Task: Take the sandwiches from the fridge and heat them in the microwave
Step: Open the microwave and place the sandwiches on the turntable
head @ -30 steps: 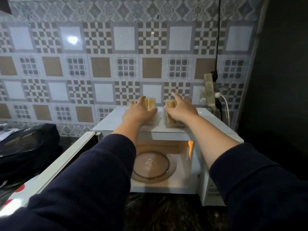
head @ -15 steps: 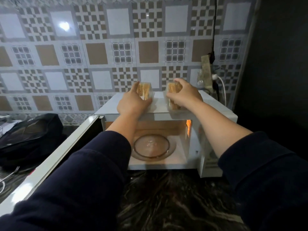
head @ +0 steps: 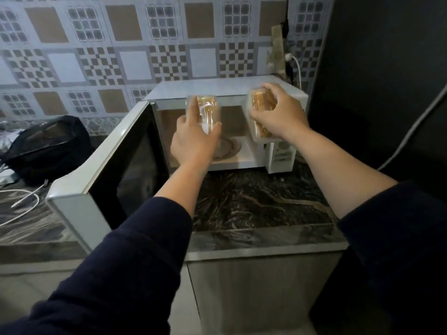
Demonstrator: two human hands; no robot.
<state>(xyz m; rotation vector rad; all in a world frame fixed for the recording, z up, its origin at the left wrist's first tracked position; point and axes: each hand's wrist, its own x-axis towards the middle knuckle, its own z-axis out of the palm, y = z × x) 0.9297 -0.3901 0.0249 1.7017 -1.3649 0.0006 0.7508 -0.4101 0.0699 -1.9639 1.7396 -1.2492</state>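
Light, soft, slippery wrapped sandwiches, left sandwich (head: 208, 112) gripped by left hand (head: 194, 141), right sandwich (head: 262, 110) by right hand (head: 278, 117); best held gently by wrapper sides.

Home kitchen — microwave (head: 227, 88), tiled backsplash (head: 135, 44), marble counter (head: 254, 204)

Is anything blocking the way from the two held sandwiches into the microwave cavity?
Nothing visible. The door is swung fully open to the left, and the turntable shows bare where visible. The left hand holds one packaged sandwich before the opening; the right hand holds the other sandwich.
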